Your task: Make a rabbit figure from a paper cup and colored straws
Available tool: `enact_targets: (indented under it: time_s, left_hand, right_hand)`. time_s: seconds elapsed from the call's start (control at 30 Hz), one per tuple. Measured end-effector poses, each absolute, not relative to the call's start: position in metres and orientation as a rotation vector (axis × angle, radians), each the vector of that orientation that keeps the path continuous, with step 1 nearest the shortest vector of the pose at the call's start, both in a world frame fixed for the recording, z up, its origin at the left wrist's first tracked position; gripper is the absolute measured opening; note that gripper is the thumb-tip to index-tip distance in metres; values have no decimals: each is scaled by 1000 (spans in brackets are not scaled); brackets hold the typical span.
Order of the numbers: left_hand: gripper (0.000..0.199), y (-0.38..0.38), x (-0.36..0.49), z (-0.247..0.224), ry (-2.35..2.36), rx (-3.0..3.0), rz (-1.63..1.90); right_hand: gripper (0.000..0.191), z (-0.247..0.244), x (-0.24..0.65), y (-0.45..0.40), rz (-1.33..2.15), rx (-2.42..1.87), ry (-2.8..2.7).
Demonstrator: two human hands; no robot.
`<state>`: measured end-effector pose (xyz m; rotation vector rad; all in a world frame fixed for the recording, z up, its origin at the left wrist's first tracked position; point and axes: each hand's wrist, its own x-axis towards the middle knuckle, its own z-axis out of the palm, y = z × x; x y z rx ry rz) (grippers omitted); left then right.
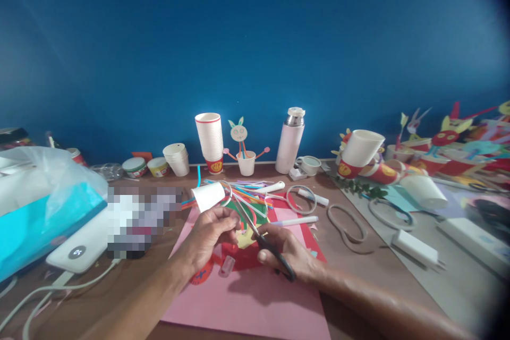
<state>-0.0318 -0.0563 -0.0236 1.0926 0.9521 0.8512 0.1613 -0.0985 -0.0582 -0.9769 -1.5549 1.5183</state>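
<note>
My right hand (289, 252) grips dark-handled scissors (274, 255), their blades pointing up and to the left. Beside the blade tips, my left hand (213, 231) is closed in a pinch; whatever it holds is too small to make out. Both hands are above pink and red paper sheets (255, 305). An orange-red paper disc (202, 272) and a small clear plastic piece (227, 266) lie below my left hand. A white paper cup (207, 196) rests on its side just beyond that hand, near a heap of coloured straws (251, 191).
Along the blue wall stand a tall cup stack (209, 141), a cup figure (246, 163) and a pale thermos (290, 143). A white power bank (77, 247) with cables lies left. At right are cords, a charger (416, 248) and several cup crafts.
</note>
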Motion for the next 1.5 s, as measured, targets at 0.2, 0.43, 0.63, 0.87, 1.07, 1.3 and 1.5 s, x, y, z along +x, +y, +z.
enact_targets:
  time_s: [0.2, 0.43, 0.63, 0.87, 1.07, 1.3, 1.5]
  left_hand:
    - [5, -55, -31, -25, 943, 1028, 879]
    - [4, -57, -30, -25, 931, 960, 890]
    - [7, -58, -28, -21, 939, 894, 873]
    - [9, -61, -27, -17, 966, 873, 874]
    - [9, -64, -26, -15, 956, 873, 856]
    - [9, -64, -26, -15, 941, 890, 839]
    - [10, -65, -25, -16, 947, 889, 836]
  right_hand:
    - [41, -58, 163, -99, 1527, -958, -1573]
    - [41, -53, 163, -100, 1443, -1001, -1656]
    - [38, -51, 163, -102, 1320, -1026, -1775]
    - [38, -51, 164, -101, 1244, -1021, -1832]
    - [39, -51, 163, -102, 1272, -1048, -1803]
    - [41, -53, 164, -102, 1276, -1016, -1815]
    - [42, -55, 163, -102, 1265, -1014, -1812]
